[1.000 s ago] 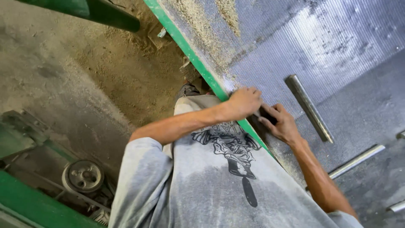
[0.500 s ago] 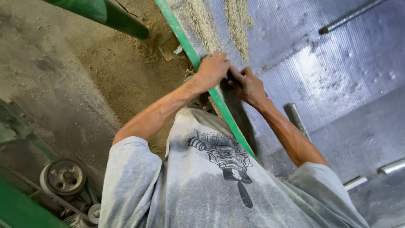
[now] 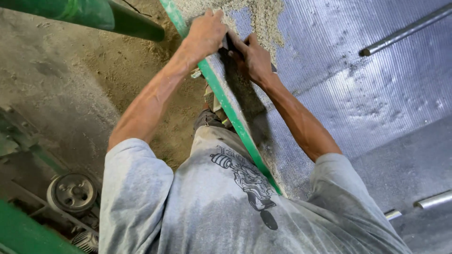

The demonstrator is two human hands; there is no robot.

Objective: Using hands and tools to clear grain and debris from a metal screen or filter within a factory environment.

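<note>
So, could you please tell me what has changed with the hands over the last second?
Both hands have slid up along the green edge of the perforated metal screen, away from the person's body, until they reach the heap of grain dust. The left hand still rests on the edge and the right hand still grips a small dark tool, mostly hidden. The rods and pulley lie as before.

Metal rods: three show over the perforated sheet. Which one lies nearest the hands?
The long rod at the upper right, slanting toward the frame's corner. The other two rods poke in low at the right edge, far from the hands.
</note>
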